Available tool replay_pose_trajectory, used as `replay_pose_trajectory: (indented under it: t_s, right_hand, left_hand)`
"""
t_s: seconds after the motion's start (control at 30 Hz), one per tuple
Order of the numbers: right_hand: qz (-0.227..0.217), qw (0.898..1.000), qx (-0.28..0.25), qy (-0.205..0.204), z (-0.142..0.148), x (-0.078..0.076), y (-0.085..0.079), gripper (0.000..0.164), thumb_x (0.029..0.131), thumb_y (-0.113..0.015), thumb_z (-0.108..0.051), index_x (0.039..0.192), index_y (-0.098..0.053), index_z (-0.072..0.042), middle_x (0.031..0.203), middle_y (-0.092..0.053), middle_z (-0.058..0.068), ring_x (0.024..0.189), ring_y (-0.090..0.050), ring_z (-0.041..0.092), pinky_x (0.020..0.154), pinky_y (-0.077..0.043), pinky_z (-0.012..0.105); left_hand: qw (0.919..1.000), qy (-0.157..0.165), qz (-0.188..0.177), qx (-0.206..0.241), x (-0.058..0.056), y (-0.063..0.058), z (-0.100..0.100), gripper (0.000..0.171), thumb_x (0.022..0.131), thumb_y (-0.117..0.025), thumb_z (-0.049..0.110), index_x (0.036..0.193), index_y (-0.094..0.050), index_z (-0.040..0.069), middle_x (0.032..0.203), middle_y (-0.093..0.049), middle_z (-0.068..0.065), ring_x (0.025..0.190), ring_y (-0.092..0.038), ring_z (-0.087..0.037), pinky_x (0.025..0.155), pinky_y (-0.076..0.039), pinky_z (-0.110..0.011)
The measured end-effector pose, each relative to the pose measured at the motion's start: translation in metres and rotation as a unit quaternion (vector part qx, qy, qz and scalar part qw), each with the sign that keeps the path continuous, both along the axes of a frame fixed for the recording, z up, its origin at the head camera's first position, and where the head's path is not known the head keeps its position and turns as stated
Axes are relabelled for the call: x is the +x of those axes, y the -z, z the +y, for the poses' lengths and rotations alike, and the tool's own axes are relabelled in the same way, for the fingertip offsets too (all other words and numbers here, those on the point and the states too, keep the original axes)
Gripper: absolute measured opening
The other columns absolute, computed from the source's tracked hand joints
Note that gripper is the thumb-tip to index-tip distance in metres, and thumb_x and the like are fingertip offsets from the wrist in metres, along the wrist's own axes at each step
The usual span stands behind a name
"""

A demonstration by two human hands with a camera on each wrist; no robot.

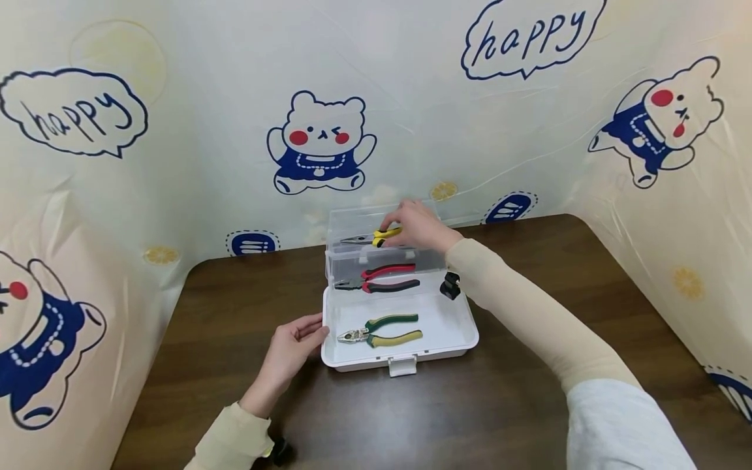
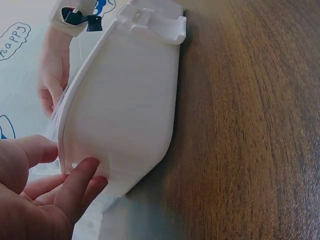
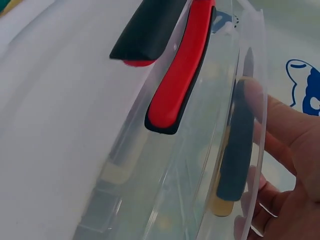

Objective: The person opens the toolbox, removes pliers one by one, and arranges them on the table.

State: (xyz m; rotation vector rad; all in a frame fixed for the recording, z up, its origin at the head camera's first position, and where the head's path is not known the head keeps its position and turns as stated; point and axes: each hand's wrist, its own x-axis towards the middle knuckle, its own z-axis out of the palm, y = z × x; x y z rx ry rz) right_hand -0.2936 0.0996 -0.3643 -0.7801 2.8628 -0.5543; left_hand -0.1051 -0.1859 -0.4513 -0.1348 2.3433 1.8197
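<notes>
An open white toolbox (image 1: 449, 333) sits on the table, its clear lid (image 1: 346, 222) tipped back. My right hand (image 1: 420, 226) holds needle-nose pliers (image 1: 388, 232) with yellow and dark handles at the lid, the jaws pointing left. Through the clear plastic, the right wrist view shows their dark handle (image 3: 237, 150). Red-and-black pliers (image 1: 390, 269) lie towards the back of the box. Nearer the front are green-and-yellow combination pliers (image 1: 393, 320). At the box's left side, my left hand (image 1: 288, 349) grips the edge, thumb on the rim and fingers against the outer wall (image 2: 115, 110).
A brown wooden table (image 1: 235, 294) carries the box, with its white latch (image 1: 402, 367) at the front. Behind it hangs a pale sheet (image 1: 223, 130) printed with bears. Small black devices sit at both wrists, one of them near the box's right edge (image 1: 450, 286).
</notes>
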Motion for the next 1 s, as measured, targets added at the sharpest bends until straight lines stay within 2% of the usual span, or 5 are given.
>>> replay_pose_trajectory:
  t_s: [0.23,0.4,0.53,0.7,1.0]
  right_hand:
    - [0.016,1.000,0.008,-0.020,-0.003,-0.004,-0.003,0.031,0.091,-0.083,-0.034,0.116,-0.079,-0.015,0.124,-0.062,0.012,0.115,-0.048,0.028,0.098,-0.043,0.045]
    - [0.009,0.999,-0.023,-0.021,0.001,-0.002,0.001,0.031,0.091,-0.083,-0.033,0.115,-0.079,-0.015,0.128,-0.059,0.010,0.122,-0.047,0.030,0.104,-0.040,0.050]
    - [0.004,0.998,-0.056,-0.021,0.005,0.000,0.001,0.032,0.092,-0.081,-0.031,0.119,-0.077,-0.015,0.129,-0.062,0.008,0.128,-0.046,0.032,0.110,-0.036,0.054]
    - [0.011,0.995,-0.100,-0.026,0.008,0.000,-0.004,0.032,0.093,-0.080,-0.028,0.120,-0.076,-0.010,0.121,-0.068,0.007,0.120,-0.053,0.030,0.105,-0.042,0.049]
    - [-0.004,0.984,-0.175,-0.017,0.016,0.005,-0.014,0.032,0.094,-0.080,-0.019,0.121,-0.073,-0.004,0.119,-0.063,0.012,0.111,-0.058,0.027,0.099,-0.051,0.041]
  left_hand:
    - [1.0000,-0.003,-0.001,0.004,0.000,0.002,0.001,0.040,0.099,-0.070,0.006,0.136,-0.063,-0.009,0.126,-0.069,-0.028,0.106,-0.072,-0.026,0.076,-0.061,-0.026]
    - [1.0000,-0.002,-0.006,0.003,0.001,0.006,0.003,0.041,0.100,-0.070,0.007,0.136,-0.062,-0.010,0.127,-0.069,-0.028,0.108,-0.072,-0.028,0.076,-0.061,-0.026]
    - [1.0000,-0.006,-0.006,0.000,0.001,0.004,0.002,0.041,0.100,-0.070,0.007,0.136,-0.062,-0.010,0.128,-0.068,-0.029,0.110,-0.071,-0.029,0.077,-0.060,-0.025]
    - [1.0000,-0.005,-0.004,-0.004,0.001,0.000,0.003,0.040,0.100,-0.069,0.007,0.136,-0.063,-0.009,0.128,-0.068,-0.028,0.110,-0.071,-0.029,0.078,-0.061,-0.025]
    - [0.9999,-0.005,0.002,-0.011,0.001,0.001,0.003,0.040,0.100,-0.069,0.006,0.136,-0.063,-0.009,0.128,-0.068,-0.028,0.110,-0.071,-0.031,0.077,-0.061,-0.025]
